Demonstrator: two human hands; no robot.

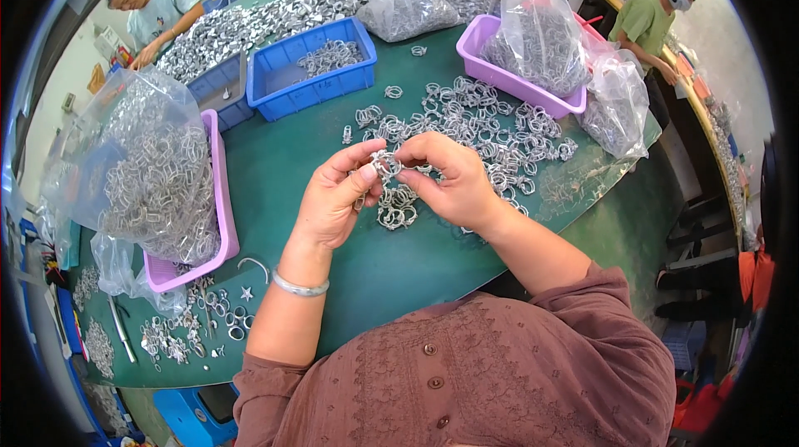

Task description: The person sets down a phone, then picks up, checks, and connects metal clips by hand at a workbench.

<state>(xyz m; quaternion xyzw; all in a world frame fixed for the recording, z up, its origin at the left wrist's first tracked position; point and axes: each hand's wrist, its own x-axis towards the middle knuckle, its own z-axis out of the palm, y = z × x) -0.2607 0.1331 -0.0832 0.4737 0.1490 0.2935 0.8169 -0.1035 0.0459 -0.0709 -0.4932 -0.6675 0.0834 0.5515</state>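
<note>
Being pinched between two hands: one silvery ring-shaped piece [387, 165], held above the green table [275, 164]. Left hand [333, 197]: thumb and fingers clamped on the piece's left side; wrist encircled by a silver bangle [300, 288]. Right hand [454, 176]: thumb and forefinger closed on its right side. Heap of similar pieces [478, 97]: spread beyond the hands and rightward. Blue bin [320, 95]: placed farther back, partly filled. Left lilac tray [223, 197] and right lilac tray [520, 90]: each loaded with bagged pieces.
</note>
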